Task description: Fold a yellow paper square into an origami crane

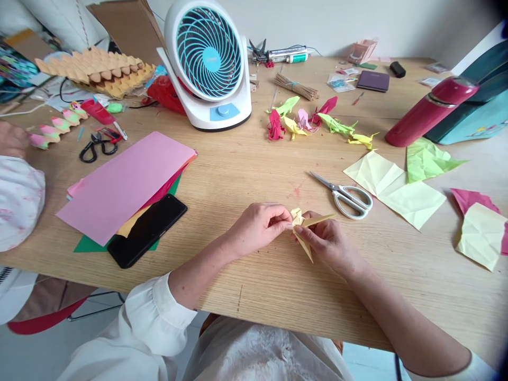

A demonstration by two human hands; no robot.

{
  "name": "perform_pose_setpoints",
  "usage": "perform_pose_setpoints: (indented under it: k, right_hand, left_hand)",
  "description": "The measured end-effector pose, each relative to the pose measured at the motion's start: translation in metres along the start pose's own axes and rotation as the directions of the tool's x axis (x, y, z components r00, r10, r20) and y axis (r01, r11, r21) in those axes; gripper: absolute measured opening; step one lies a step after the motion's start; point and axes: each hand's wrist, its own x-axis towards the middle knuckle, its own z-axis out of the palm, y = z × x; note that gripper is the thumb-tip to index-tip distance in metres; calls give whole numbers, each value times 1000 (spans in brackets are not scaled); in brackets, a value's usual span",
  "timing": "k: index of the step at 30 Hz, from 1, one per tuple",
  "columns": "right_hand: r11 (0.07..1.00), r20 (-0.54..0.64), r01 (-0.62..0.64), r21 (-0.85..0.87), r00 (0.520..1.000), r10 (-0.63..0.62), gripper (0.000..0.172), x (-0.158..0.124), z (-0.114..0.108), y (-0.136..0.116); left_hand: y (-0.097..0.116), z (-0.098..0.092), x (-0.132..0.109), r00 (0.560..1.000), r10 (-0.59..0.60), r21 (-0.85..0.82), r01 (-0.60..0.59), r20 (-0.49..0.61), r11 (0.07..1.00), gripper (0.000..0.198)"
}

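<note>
A small folded piece of pale yellow paper (pixel 297 216), with pointed ends sticking out, is between both hands above the table's front part. My right hand (pixel 327 241) pinches it between thumb and fingers from the right. My left hand (pixel 264 225) has its thumb and index fingertips pressed together at the paper's left edge. White-handled scissors (pixel 352 201) lie just beyond my right hand. Several folded paper figures in red, pink, yellow and green, one of them a yellow figure (pixel 363 140), lie farther back.
Pink paper (pixel 130 182) and a black phone (pixel 146 230) lie left. A fan (pixel 222 114) stands behind. Creased yellow sheets (pixel 413 201) and a red bottle (pixel 428 114) are right. Another person's hand (pixel 11 138) rests at far left, near black-handled scissors (pixel 97 147).
</note>
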Motion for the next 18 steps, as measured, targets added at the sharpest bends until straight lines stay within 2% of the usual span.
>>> perform_pose_setpoints:
  k: [5,11,18]
  right_hand:
    - [999,17,-13,45,1000,12,45,0,0,7]
    - [994,-24,-38,101,999,40,43,1,1,10]
    - [988,-12,-3,152,1000,5,45,1,2,9]
  left_hand:
    - [-3,0,1,996,-64,-116,70,57,991,14]
    - [-2,6,-1,998,-18,-6,18,-62,1000,18]
    - [-3,-1,-1,997,-71,-20,71,-3,997,20]
